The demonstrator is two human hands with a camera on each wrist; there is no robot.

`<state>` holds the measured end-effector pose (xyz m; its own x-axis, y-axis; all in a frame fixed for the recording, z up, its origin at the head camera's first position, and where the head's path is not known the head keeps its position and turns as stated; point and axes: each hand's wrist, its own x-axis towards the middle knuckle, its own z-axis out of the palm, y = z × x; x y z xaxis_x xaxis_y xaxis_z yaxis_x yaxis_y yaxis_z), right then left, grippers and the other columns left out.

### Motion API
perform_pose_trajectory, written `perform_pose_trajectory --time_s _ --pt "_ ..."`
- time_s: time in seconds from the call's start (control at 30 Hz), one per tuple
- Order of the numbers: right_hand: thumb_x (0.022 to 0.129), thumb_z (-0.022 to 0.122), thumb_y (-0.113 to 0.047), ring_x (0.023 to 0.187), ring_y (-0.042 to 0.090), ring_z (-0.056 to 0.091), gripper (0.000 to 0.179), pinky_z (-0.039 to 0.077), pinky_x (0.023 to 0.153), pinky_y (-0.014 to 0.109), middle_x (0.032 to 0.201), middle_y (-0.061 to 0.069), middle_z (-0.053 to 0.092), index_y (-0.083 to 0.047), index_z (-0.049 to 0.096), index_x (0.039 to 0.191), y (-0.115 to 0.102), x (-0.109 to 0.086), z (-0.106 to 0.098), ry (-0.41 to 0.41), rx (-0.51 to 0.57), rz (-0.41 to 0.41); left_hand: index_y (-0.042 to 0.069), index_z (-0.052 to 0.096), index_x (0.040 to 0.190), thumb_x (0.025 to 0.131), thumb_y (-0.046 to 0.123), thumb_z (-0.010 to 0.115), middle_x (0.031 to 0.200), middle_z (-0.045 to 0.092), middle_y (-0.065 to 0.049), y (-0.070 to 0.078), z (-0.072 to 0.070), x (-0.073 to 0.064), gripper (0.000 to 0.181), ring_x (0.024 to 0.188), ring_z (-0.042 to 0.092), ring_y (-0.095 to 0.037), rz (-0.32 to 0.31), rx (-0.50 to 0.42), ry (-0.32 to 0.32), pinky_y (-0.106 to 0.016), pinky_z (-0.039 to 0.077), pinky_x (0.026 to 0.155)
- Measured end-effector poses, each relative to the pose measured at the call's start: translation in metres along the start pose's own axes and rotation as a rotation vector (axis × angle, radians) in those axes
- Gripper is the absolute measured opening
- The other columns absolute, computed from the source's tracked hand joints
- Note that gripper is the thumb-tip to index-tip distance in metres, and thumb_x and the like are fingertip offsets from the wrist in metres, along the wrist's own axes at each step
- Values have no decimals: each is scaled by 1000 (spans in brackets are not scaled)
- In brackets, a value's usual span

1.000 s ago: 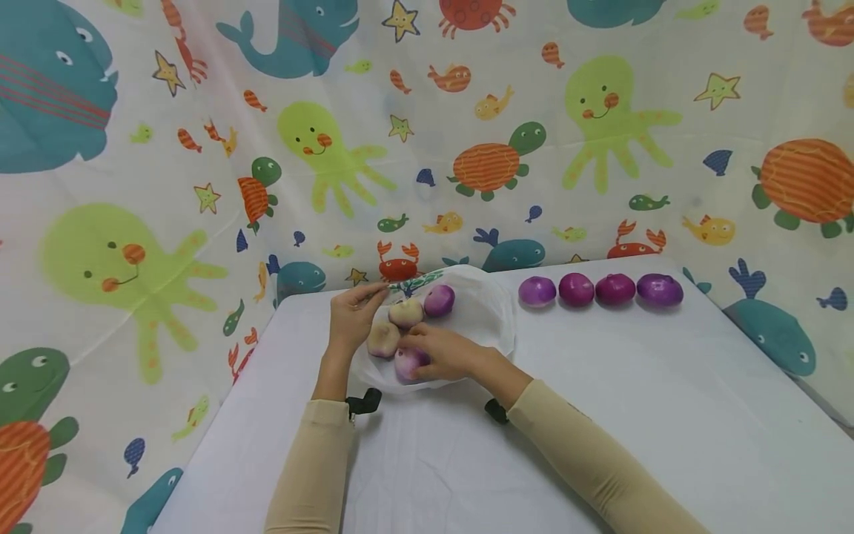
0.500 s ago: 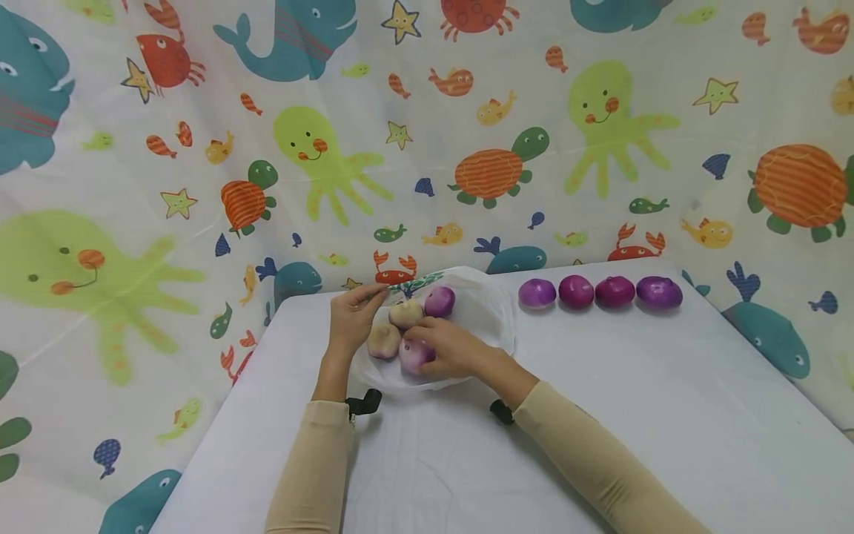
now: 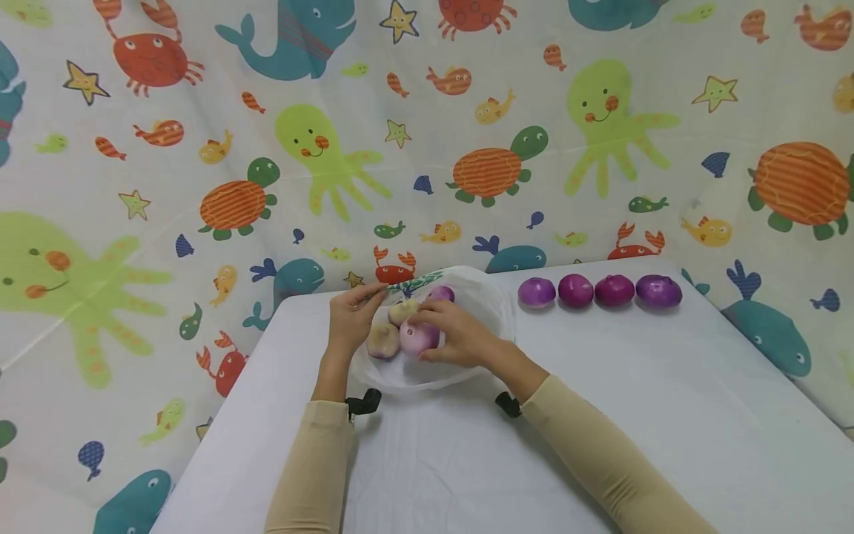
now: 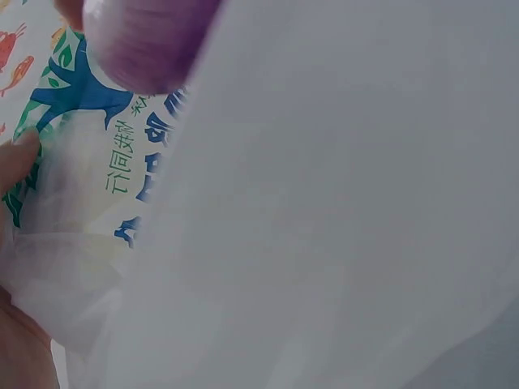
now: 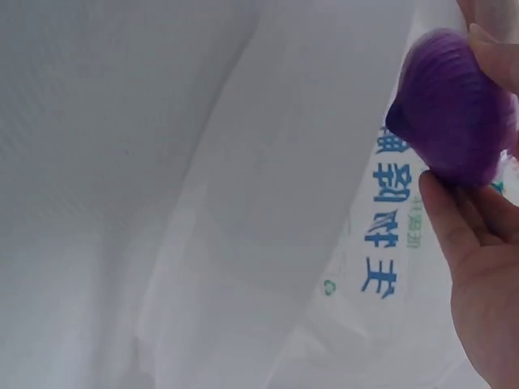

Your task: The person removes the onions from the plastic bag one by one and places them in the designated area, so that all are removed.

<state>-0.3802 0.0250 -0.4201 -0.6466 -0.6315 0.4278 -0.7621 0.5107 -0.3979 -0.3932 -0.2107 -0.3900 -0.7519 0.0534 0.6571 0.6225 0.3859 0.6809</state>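
My right hand (image 3: 460, 334) grips a purple-and-white onion (image 3: 416, 340) between thumb and fingers, over the open white plastic bag (image 3: 477, 326). In the right wrist view the held onion (image 5: 454, 109) shows its dark purple side. With thumb and fingertips, my left hand (image 3: 353, 315) pinches the bag's edge at the upper left, beside a printed green-and-blue tree (image 4: 81, 85). Two pale, cream-coloured bulbs, a nearer one (image 3: 383, 340) and a farther one (image 3: 402, 311), lie in the bag next to the held onion. A second purple onion (image 3: 442, 294) sits behind, partly covered by my right hand.
Several purple onions stand in a row at the back right of the white table (image 3: 600, 415), the leftmost onion (image 3: 537, 293) just right of the bag. A curtain (image 3: 427, 104) printed with sea animals hangs behind and along the left side.
My right hand has raised the onion from the near side of the bag, moving it slightly right and away from me. My left hand keeps its hold on the bag's edge.
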Motion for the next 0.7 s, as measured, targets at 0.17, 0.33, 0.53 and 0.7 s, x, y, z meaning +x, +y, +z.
perform_pose_trajectory --time_s 0.17,0.33,0.53,0.7 --pt "83 89 -32 131 25 55 58 54 108 41 139 6 61 -20 66 135 -4 -11 -12 72 10 -46 -8 77 107 93 -6 72 108 77 -25 10 1 -10 15 99 73 -37 22 -1 18 -7 52 84" --pt "82 90 -30 133 25 55 58 57 105 38 140 8 61 -20 66 135 -8 -14 -22 129 23 -64 -8 77 105 92 -7 73 109 77 -24 12 2 -13 14 103 75 -36 41 4 25 -9 54 88" --pt "82 91 -28 134 26 56 59 57 105 39 142 9 61 -20 66 135 -11 -17 -34 151 17 -70 -6 78 104 93 -4 73 104 78 -24 -10 5 -12 13 92 74 -16 23 6 39 -7 53 83" --pt "82 91 -26 135 27 55 60 54 108 43 142 8 59 -19 65 136 -12 -18 -43 219 15 -88 1 81 105 93 1 76 102 80 -18 -21 4 -11 13 87 71 -12 20 10 35 -8 52 79"
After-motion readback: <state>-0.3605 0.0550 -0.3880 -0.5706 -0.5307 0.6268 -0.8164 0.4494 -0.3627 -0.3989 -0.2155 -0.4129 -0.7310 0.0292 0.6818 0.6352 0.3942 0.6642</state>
